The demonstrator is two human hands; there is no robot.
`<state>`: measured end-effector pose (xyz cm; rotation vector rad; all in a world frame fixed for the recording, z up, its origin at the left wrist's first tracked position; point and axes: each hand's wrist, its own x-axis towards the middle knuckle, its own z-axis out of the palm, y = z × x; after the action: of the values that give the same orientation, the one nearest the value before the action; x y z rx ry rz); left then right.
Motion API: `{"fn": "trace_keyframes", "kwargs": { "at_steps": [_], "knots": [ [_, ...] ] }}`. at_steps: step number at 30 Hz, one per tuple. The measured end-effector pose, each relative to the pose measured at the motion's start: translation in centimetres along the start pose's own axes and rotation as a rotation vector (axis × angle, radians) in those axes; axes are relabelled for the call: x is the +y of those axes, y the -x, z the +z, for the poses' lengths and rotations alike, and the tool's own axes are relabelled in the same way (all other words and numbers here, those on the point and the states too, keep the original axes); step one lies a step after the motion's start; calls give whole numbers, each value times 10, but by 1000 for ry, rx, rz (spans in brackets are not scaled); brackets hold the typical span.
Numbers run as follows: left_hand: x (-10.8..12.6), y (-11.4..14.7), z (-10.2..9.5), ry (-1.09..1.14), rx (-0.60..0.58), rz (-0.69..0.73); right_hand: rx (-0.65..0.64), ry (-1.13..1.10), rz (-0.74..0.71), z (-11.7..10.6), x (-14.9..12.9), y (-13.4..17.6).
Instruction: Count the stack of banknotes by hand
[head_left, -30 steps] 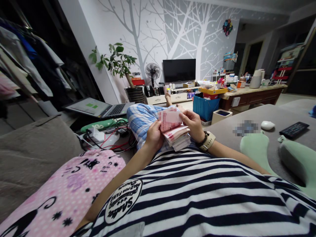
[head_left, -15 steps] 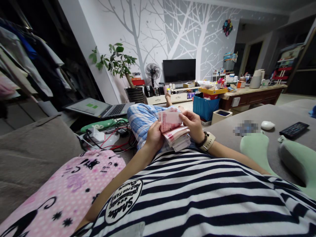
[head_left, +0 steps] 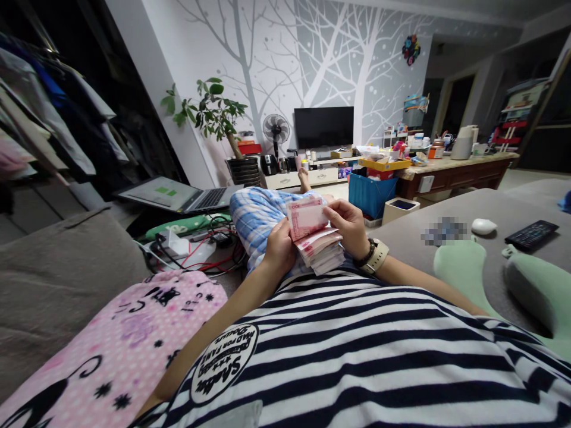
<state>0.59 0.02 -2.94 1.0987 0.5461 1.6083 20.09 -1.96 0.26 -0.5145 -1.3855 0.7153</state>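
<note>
A thick stack of red-and-white banknotes (head_left: pixel 322 251) is held over my lap, its near edges fanned toward my body. My left hand (head_left: pixel 281 245) is closed around the stack's left side, thumb on top. One note (head_left: pixel 307 220) stands folded up and away from the rest. At that note's right edge, my right hand (head_left: pixel 347 224) is closed in a pinch of thumb and finger. A dark bracelet and a pale-strapped watch (head_left: pixel 378 255) circle my right wrist. Blue plaid trousers (head_left: pixel 256 217) lie under the hands.
To the left are an open laptop (head_left: pixel 182 195), tangled cables (head_left: pixel 218 241) and a pink patterned blanket (head_left: pixel 147 327). On the grey sofa at right lie a white mouse (head_left: pixel 484 226), a black remote (head_left: pixel 532 235) and green cushions (head_left: pixel 461 267). Ahead stands a blue box (head_left: pixel 370 193).
The lifted note has shifted slightly and now shows more of its printed red face. Both hands stay in nearly the same place.
</note>
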Motion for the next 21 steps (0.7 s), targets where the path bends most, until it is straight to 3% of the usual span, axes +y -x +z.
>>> {"fn": "trace_keyframes", "kwargs": {
  "at_steps": [9, 16, 21],
  "knots": [
    [-5, -6, -4, 53, 33, -53, -39, -24, 51, 0, 6, 2],
    [-2, -5, -5, 41, 43, -57, 22, -23, 37, -1, 13, -6],
    [-5, -5, -7, 37, 32, -60, -27, 48, 54, -5, 20, -8]
  ]
}}
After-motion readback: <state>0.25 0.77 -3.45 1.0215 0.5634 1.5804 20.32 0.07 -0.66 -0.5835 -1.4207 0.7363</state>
